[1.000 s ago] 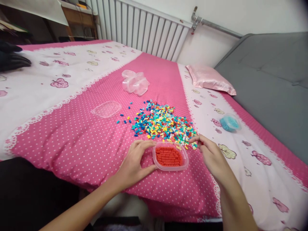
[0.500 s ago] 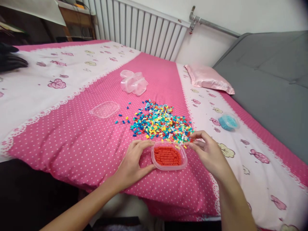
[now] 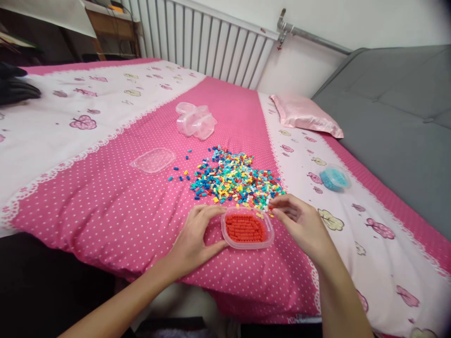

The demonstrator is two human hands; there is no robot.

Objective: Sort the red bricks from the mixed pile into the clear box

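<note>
A clear plastic container (image 3: 269,237) holds red building bricks (image 3: 245,228) packed in rows. My left hand (image 3: 197,237) grips its left side, thumb at the near corner and fingers along the far rim. Just beyond the container lies a mixed pile of small bricks (image 3: 236,178) in blue, yellow, green, white and red. My right hand (image 3: 299,223) is beside the container's right rim, thumb and forefinger pinched on a small red brick (image 3: 270,206), mostly hidden by the fingertips.
A clear lid (image 3: 155,160) lies left of the pile, and stacked empty clear containers (image 3: 196,121) are behind it. At right is a round tub of blue bricks (image 3: 334,179). A pink pillow (image 3: 306,115) rests near the grey headboard (image 3: 394,94). A black glove-like shape (image 3: 17,87) is far left.
My right hand has moved slightly left, from the pile's right edge toward the container's rim, with the red brick in its fingertips. My left hand and the container have stayed put.
</note>
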